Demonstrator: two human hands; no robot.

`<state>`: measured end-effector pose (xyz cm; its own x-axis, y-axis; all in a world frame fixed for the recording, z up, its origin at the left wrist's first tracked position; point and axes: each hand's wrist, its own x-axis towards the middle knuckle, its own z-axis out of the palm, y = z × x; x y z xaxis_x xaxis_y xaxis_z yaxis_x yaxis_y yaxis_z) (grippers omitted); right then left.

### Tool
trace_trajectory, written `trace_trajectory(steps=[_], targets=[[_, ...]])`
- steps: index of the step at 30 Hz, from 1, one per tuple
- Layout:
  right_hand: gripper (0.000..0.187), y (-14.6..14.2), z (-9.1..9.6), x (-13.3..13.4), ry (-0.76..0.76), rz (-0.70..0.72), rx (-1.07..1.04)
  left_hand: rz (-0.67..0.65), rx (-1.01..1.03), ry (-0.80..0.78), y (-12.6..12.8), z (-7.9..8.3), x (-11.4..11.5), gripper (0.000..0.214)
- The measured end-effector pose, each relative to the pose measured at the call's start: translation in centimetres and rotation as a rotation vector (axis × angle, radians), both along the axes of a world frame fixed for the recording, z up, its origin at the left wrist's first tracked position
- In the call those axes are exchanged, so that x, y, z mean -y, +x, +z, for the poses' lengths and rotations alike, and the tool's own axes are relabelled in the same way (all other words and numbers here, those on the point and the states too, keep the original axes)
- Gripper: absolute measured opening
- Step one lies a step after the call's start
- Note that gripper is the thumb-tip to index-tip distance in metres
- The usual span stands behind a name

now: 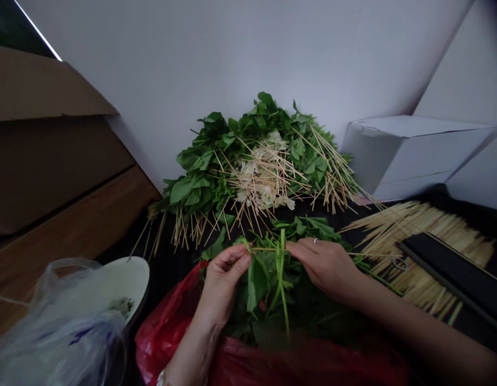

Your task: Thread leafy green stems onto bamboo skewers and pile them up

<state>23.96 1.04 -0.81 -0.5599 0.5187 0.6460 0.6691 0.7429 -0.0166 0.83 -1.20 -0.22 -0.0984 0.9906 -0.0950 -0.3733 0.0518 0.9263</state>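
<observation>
My left hand is closed in a pinch on a leafy green stem, whose leaf hangs down from the fingertips. The tip of a thin bamboo skewer points at these fingers. My right hand, with a ring on one finger, is closed around the skewer, whose other end sticks out behind the hand. Between the hands, several green stems hang across the skewer, seemingly pierced by it. Below lie loose leafy greens in an open red plastic bag.
Against the white wall lies a heap of skewered greens and skewered pale leaves. Bare skewers are spread at right under a dark flat object. A white bowl, clear plastic bag, cardboard box and white box stand around.
</observation>
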Motion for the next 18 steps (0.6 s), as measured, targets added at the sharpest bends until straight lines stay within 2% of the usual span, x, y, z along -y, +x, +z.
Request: trace_trajectory(steps=[8,18], targets=[[0.032,0.01,-0.05,0.03,0.015,-0.008,0.017,0.030,-0.059,-0.020,-0.11,-0.31,0.10,0.032],[0.032,0.07,0.04,0.09,0.069,-0.024,0.053,0.047,-0.066,-0.047,0.02,0.11,0.27,0.029]])
